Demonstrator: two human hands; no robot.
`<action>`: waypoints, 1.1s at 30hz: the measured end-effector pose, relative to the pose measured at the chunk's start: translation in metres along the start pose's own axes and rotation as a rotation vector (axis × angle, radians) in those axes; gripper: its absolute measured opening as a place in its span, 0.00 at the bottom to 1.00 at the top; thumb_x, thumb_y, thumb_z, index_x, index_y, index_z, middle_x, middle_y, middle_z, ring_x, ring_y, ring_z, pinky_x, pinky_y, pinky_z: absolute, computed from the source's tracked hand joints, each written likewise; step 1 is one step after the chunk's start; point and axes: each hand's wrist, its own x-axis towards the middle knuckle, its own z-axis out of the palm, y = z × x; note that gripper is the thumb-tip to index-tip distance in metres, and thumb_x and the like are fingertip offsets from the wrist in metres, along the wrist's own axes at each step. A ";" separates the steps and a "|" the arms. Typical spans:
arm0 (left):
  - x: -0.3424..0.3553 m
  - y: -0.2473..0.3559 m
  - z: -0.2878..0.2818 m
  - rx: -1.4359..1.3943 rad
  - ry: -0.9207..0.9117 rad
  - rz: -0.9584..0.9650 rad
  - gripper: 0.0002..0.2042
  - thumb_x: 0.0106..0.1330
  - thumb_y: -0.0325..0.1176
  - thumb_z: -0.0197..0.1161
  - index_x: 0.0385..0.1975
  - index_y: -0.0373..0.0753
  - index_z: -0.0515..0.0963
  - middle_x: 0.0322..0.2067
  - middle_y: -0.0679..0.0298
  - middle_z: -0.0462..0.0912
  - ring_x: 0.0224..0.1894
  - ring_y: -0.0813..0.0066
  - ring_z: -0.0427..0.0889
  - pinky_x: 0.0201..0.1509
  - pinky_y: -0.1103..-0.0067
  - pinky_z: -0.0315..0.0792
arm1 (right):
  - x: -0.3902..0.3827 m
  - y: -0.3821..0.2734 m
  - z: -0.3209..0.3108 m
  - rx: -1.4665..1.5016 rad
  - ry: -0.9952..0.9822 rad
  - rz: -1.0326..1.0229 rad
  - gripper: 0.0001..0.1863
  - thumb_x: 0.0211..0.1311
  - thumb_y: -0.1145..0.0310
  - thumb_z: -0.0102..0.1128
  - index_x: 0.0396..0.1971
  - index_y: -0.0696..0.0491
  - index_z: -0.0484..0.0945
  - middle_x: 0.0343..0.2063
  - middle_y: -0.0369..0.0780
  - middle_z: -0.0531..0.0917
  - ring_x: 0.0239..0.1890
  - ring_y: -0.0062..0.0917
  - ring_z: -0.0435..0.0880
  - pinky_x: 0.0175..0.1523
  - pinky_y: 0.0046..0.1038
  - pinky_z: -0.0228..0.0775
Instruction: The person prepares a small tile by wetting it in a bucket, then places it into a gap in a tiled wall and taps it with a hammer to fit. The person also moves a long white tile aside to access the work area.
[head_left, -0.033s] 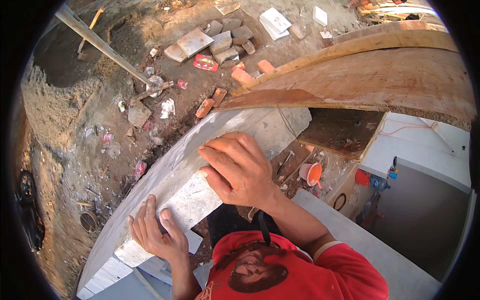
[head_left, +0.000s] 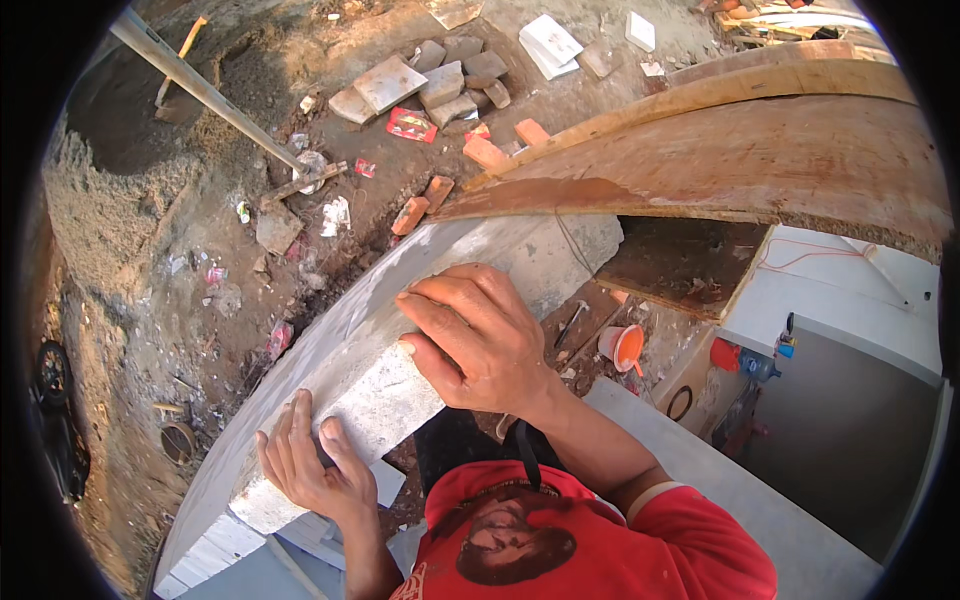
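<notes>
A pale lightweight concrete block (head_left: 375, 405) lies along the top of a wall that curves in the wide picture. Toward its lower left end, my left hand (head_left: 315, 470) grips it, fingers over the top and thumb on the near side. My right hand (head_left: 480, 340) clasps the upper right part of the block, its fingers bent over the top and its thumb at the near edge. The palm covers that end, so where the block stops is hidden. Past my right hand, the grey top of the wall (head_left: 590, 240) runs on to a wooden board.
Long wooden formwork boards (head_left: 700, 150) span the upper right. Below them stand an orange-lined bucket (head_left: 626, 347) and a hammer (head_left: 572, 318). Beyond the wall lie broken blocks (head_left: 440, 85), red bricks (head_left: 410, 216) and litter. A slanting pole (head_left: 210, 90) rises at the upper left.
</notes>
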 end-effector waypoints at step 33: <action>0.006 0.006 0.017 -0.004 0.238 -0.009 0.15 0.74 0.42 0.59 0.46 0.39 0.86 0.40 0.57 0.88 0.45 0.57 0.82 0.66 0.62 0.66 | -0.026 -0.002 -0.068 0.173 0.349 -0.166 0.18 0.53 0.74 0.71 0.46 0.58 0.84 0.46 0.43 0.84 0.48 0.38 0.82 0.52 0.37 0.77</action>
